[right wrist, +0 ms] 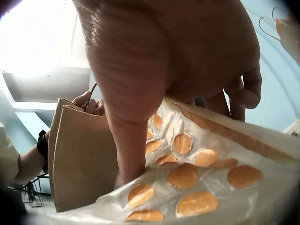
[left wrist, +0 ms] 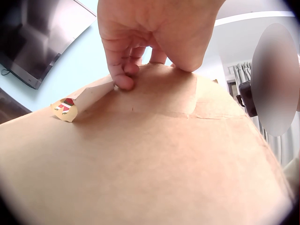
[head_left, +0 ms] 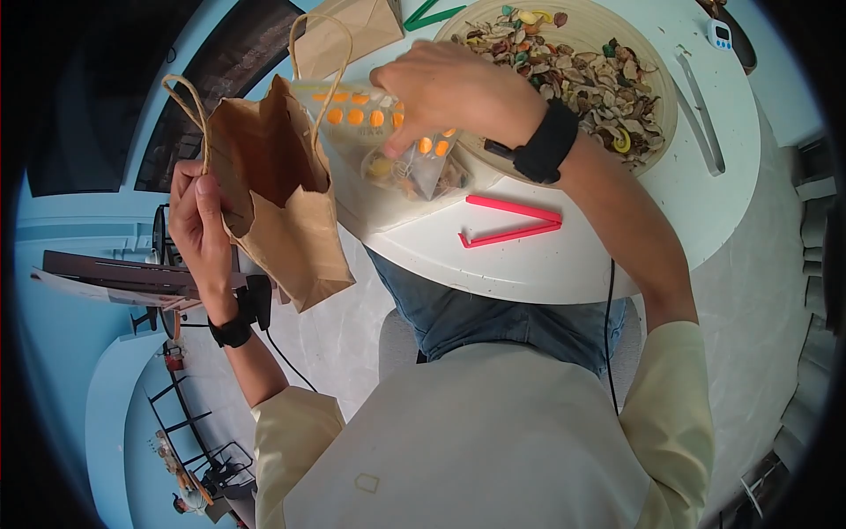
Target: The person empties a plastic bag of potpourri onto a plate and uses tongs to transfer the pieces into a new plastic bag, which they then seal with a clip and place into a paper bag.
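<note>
My left hand [head_left: 196, 225] grips the rim of a brown paper bag [head_left: 304, 238] with twisted handles, its mouth gaping upward, off the table's left edge. In the left wrist view the fingers and thumb pinch the top edge, beside a rolled paper flap [left wrist: 91, 96]. Over the table, my right hand [head_left: 458, 93] holds a clear plastic pouch [head_left: 352, 101] printed with orange dots. Its thumb presses the near face of the pouch [right wrist: 197, 204] while the other fingers reach over the top edge. Dried pieces show in the lower part of the pouch.
A round wooden plate [head_left: 667, 97] bears dried petals and leaves. A pink bag clip [head_left: 514, 209] lies near the table's front edge, a green clip [head_left: 436, 18] at the back. Metal tongs [head_left: 716, 159] and a small timer [head_left: 720, 35] are right; another paper bag [head_left: 357, 35] stands behind.
</note>
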{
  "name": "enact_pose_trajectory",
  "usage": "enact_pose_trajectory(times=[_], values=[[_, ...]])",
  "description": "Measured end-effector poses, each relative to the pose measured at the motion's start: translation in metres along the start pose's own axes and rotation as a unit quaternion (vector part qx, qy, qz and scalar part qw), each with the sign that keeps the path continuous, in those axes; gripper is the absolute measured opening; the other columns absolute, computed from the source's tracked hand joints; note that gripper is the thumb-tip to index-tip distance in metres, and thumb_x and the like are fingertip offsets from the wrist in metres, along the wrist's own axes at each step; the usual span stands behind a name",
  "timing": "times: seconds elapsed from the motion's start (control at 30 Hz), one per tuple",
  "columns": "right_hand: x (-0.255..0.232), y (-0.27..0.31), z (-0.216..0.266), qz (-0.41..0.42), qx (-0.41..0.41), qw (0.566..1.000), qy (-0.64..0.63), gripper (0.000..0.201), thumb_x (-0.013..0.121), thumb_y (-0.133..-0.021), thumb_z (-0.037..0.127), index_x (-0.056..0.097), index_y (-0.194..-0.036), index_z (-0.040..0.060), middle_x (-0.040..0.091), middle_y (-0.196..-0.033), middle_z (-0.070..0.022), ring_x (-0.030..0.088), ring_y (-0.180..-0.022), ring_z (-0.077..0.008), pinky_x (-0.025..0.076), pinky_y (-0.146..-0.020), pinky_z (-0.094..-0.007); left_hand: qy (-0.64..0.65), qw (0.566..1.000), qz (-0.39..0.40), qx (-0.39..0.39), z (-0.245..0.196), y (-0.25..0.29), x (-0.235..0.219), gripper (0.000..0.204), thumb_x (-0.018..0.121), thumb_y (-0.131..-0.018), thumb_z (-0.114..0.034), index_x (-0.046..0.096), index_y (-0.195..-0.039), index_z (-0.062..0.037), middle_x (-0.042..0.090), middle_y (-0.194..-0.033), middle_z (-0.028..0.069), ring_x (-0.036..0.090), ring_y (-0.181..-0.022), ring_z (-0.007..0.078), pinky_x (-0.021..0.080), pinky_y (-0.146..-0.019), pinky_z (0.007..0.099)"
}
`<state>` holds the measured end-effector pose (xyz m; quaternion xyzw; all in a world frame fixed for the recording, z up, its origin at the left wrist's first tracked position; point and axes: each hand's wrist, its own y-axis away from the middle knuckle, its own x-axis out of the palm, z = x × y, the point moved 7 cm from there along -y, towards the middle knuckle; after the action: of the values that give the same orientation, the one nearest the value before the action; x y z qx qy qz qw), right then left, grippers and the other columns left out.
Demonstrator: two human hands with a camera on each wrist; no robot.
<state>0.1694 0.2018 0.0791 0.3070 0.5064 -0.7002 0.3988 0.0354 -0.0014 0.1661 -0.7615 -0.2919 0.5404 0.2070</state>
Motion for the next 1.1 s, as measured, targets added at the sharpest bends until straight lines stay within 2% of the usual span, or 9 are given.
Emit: enact_pose_trajectory(times=[0.13,0.23,0.57,0.6,0.67,0.73,0.9,1.0,1.1], values=[[0.011,0.003,0.005,0.100,0.049,0.992,-0.061,0.058,0.080,-0.065,0.036,0.057,-0.103,-0.0009,0.065,-0.085,-0.0187,0.063,-0.090,-0.0368,0.049,-0.078,-0.0435,-0.007,1.000,0.014,-0.016,0.006,0.003,0.002,0.040,0.048,-0.101,-0.019,0.046,-0.067,0.0024,0.050,-0.093,0.0075,0.045,-0.085,0.0157,0.035,-0.075,0.0268],[0.015,0.004,0.004,0.013,0.013,0.999,-0.048,0.053,0.078,-0.068,0.030,0.055,-0.105,0.0005,0.065,-0.078,-0.0189,0.065,-0.085,-0.0368,0.051,-0.075,-0.0443,0.002,1.000,0.004,-0.006,0.005,0.002,0.001,0.038,0.053,-0.099,-0.020,0.049,-0.069,0.0039,0.051,-0.089,0.0082,0.045,-0.078,0.0144,0.033,-0.066,0.0280],[-0.017,-0.012,-0.051,0.076,0.097,0.990,-0.074,0.044,0.066,-0.080,0.024,0.050,-0.111,-0.0033,0.065,-0.093,-0.0220,0.068,-0.076,-0.0353,0.055,-0.067,-0.0410,-0.006,0.999,-0.029,-0.022,0.010,0.003,-0.006,0.036,0.050,-0.101,-0.018,0.050,-0.073,0.0044,0.051,-0.088,0.0064,0.044,-0.076,0.0124,0.034,-0.066,0.0260],[-0.031,0.053,-0.017,0.075,0.101,0.989,-0.080,0.044,0.066,-0.080,0.024,0.050,-0.111,-0.0033,0.065,-0.093,-0.0219,0.068,-0.076,-0.0350,0.055,-0.067,-0.0408,-0.008,0.998,-0.028,-0.048,0.012,0.003,-0.006,0.041,0.048,-0.102,-0.020,0.045,-0.068,0.0026,0.050,-0.090,0.0070,0.045,-0.081,0.0143,0.036,-0.072,0.0264],[-0.031,0.002,-0.096,0.073,0.110,0.987,-0.091,0.044,0.066,-0.079,0.024,0.051,-0.110,-0.0034,0.066,-0.092,-0.0215,0.069,-0.075,-0.0344,0.055,-0.067,-0.0403,-0.003,0.998,-0.020,-0.067,0.015,0.004,-0.005,0.040,0.048,-0.102,-0.019,0.046,-0.068,0.0025,0.050,-0.090,0.0065,0.044,-0.078,0.0133,0.035,-0.069,0.0259],[-0.043,0.021,-0.138,0.071,0.118,0.985,-0.104,0.045,0.066,-0.078,0.024,0.052,-0.110,-0.0035,0.066,-0.090,-0.0211,0.069,-0.075,-0.0337,0.055,-0.066,-0.0399,0.001,0.996,-0.012,-0.087,0.017,0.003,-0.003,0.040,0.048,-0.102,-0.019,0.046,-0.068,0.0024,0.050,-0.089,0.0061,0.044,-0.075,0.0123,0.035,-0.065,0.0255],[-0.056,0.067,-0.055,0.061,0.144,0.979,-0.133,0.045,0.066,-0.075,0.025,0.055,-0.108,-0.0037,0.067,-0.087,-0.0202,0.069,-0.074,-0.0321,0.054,-0.066,-0.0387,0.001,0.999,0.020,-0.035,0.004,-0.003,0.015,0.033,0.048,-0.101,-0.018,0.052,-0.078,0.0058,0.051,-0.088,0.0035,0.043,-0.071,0.0102,0.033,-0.061,0.0254],[-0.051,0.012,-0.065,0.055,0.163,0.974,-0.151,0.046,0.066,-0.074,0.026,0.056,-0.108,-0.0038,0.067,-0.086,-0.0197,0.069,-0.073,-0.0312,0.054,-0.065,-0.0380,-0.017,0.999,0.028,-0.002,-0.003,-0.003,0.023,0.033,0.048,-0.101,-0.018,0.051,-0.080,0.0073,0.051,-0.088,0.0039,0.044,-0.070,0.0102,0.033,-0.061,0.0250],[-0.047,-0.017,-0.016,0.048,0.184,0.967,-0.169,0.047,0.066,-0.073,0.026,0.058,-0.107,-0.0039,0.068,-0.084,-0.0191,0.069,-0.072,-0.0302,0.054,-0.065,-0.0373,0.033,0.999,-0.007,-0.023,-0.004,-0.002,0.020,0.029,0.051,-0.099,-0.016,0.053,-0.080,0.0059,0.049,-0.087,0.0040,0.043,-0.073,0.0110,0.034,-0.062,0.0258]])
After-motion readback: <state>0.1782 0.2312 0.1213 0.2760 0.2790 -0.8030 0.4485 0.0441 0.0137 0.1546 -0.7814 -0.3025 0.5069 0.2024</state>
